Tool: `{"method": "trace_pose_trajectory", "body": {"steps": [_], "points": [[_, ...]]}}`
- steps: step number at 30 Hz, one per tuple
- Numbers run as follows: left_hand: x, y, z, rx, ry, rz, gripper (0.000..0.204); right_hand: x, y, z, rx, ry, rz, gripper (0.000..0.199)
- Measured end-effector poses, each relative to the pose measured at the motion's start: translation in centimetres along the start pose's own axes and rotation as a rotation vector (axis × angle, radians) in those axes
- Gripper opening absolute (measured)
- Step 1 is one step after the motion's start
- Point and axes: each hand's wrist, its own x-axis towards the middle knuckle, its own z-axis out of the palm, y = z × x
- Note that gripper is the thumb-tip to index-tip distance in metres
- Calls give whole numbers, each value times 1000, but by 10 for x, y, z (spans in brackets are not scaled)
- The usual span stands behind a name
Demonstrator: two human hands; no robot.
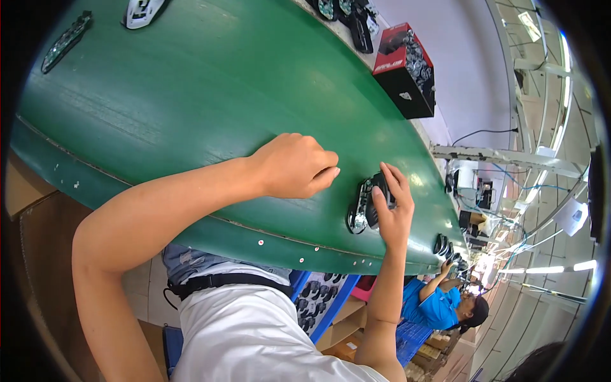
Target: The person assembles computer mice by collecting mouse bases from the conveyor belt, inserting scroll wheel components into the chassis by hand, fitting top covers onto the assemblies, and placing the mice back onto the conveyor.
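Thumb and fingers of my right hand (396, 214) grip a black part (382, 196), nearer me than the red-and-black box (410, 97). Loosely curled, my left hand (294, 167) shows nothing held, left of that box. Shiny side bare, the part looks unfinished, though details blur.

The left hand (296, 167) hovers or rests, which is hard to tell, with curled fingers over a green work surface (191, 95). To its right, the right hand (396, 207) grips a dark, rounded device (361, 207) with a shiny side, thumb on the left and fingers over the far end. At the far left lie a slim part (67, 41) and a white shell (142, 13). A red-and-black box (410, 79) of dark pieces stands at the far edge; farther right is a person in blue (436, 309).
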Motion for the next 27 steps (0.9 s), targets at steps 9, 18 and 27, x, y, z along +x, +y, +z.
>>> {"method": "trace_pose_trajectory", "body": {"steps": [9, 18, 27], "points": [[0, -1, 3, 21, -3, 6, 29, -32, 1, 32, -144, 92, 41, 43], [-1, 5, 1, 24, -45, -12, 28, -33, -5, 16, -196, 42, 18, 42], [-4, 5, 0, 34, -55, -8, 27, -39, 12, 24, -223, -75, -34, 44]]}}
